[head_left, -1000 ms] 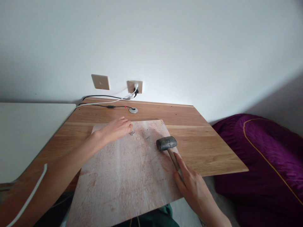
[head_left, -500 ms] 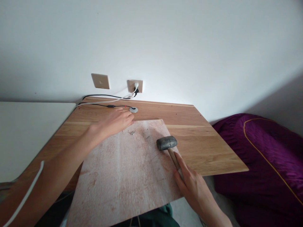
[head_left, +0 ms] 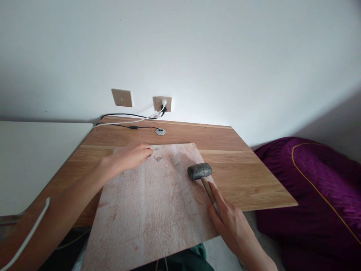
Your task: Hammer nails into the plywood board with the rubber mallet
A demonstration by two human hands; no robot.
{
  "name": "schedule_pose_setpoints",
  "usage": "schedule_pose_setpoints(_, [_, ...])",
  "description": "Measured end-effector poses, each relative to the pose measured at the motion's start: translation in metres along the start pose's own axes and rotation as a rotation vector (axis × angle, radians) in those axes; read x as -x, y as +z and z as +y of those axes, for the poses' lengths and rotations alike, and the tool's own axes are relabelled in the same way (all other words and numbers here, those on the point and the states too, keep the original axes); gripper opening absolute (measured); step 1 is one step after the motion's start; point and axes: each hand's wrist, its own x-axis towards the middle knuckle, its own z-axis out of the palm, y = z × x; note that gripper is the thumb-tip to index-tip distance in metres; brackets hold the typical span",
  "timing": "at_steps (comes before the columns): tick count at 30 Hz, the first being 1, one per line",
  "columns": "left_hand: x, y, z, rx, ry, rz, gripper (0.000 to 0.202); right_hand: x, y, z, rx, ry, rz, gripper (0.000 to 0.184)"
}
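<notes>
A thin board (head_left: 141,210) with a worn, whitish-brown face lies over the front of the wooden tabletop (head_left: 242,169). My right hand (head_left: 229,218) is wrapped round the wooden handle of a rubber mallet (head_left: 199,171), whose dark head rests on or just above the board's right side. Near the board's far left corner is my left hand (head_left: 135,155), fingers bent and pressed together; whatever they pinch, if anything, is hidden. Several small nails (head_left: 159,159) are scattered just right of those fingertips.
Black and white cables (head_left: 132,121) run along the back of the tabletop to a wall socket (head_left: 166,104). A round metal grommet (head_left: 160,131) sits behind the board. To the left stands a white panel (head_left: 42,162); purple fabric (head_left: 316,195) fills the right side.
My left hand has drawn back towards me and slightly left, its fingers now curled together. More of the small nails shows beside it. My right hand and the mallet have hardly moved.
</notes>
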Motion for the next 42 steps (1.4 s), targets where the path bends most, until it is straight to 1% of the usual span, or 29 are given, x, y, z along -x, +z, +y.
schedule_pose_setpoints(5, [-0.002, -0.003, 0.003, -0.097, 0.042, 0.009, 0.029, 0.0, 0.0, 0.001, 0.011, -0.021, 0.009, 0.058])
schedule_pose_setpoints(11, [-0.006, -0.003, 0.002, -0.201, 0.104, 0.031, 0.022, -0.001, -0.002, 0.0, 0.049, -0.031, 0.013, 0.057])
schedule_pose_setpoints(16, [-0.007, 0.0, 0.001, -0.29, 0.097, 0.04, 0.014, 0.0, -0.002, -0.001, 0.047, -0.025, 0.005, 0.056])
schedule_pose_setpoints(22, [-0.009, 0.005, 0.004, -0.32, 0.061, 0.063, 0.02, 0.0, -0.003, -0.001, 0.04, 0.001, -0.027, 0.058])
schedule_pose_setpoints(24, [-0.012, 0.0, 0.004, -0.327, 0.043, 0.105, 0.025, 0.0, -0.004, -0.001, 0.044, -0.005, -0.021, 0.057])
schedule_pose_setpoints(26, [-0.015, -0.009, 0.004, -0.298, 0.02, 0.187, 0.028, -0.001, -0.004, 0.0, 0.047, -0.011, -0.018, 0.057])
schedule_pose_setpoints(29, [-0.018, -0.027, 0.006, -0.163, 0.018, 0.295, 0.033, -0.001, -0.004, 0.0, 0.049, -0.011, -0.023, 0.058])
schedule_pose_setpoints(30, [-0.018, -0.032, 0.008, -0.113, 0.028, 0.307, 0.034, 0.0, -0.004, 0.0, 0.049, -0.009, -0.024, 0.058])
schedule_pose_setpoints(32, [-0.017, -0.036, 0.015, -0.025, 0.054, 0.295, 0.035, 0.0, -0.003, 0.0, 0.05, -0.004, -0.024, 0.057])
schedule_pose_setpoints(34, [-0.014, -0.034, 0.024, 0.033, 0.075, 0.246, 0.036, 0.0, -0.002, 0.0, 0.047, -0.001, -0.02, 0.058])
schedule_pose_setpoints(36, [-0.011, -0.028, 0.031, 0.068, 0.093, 0.164, 0.037, 0.0, 0.0, 0.0, 0.044, -0.002, -0.011, 0.058])
schedule_pose_setpoints(38, [-0.009, -0.019, 0.032, 0.086, 0.089, 0.097, 0.036, 0.0, 0.001, 0.0, 0.037, -0.002, -0.001, 0.058])
schedule_pose_setpoints(40, [-0.01, -0.01, 0.025, 0.073, 0.052, 0.089, 0.031, 0.001, 0.002, 0.001, 0.022, -0.003, 0.01, 0.058])
schedule_pose_setpoints(42, [-0.013, -0.002, 0.01, 0.025, -0.01, 0.138, 0.026, 0.001, 0.002, 0.001, 0.0, -0.006, 0.023, 0.058])
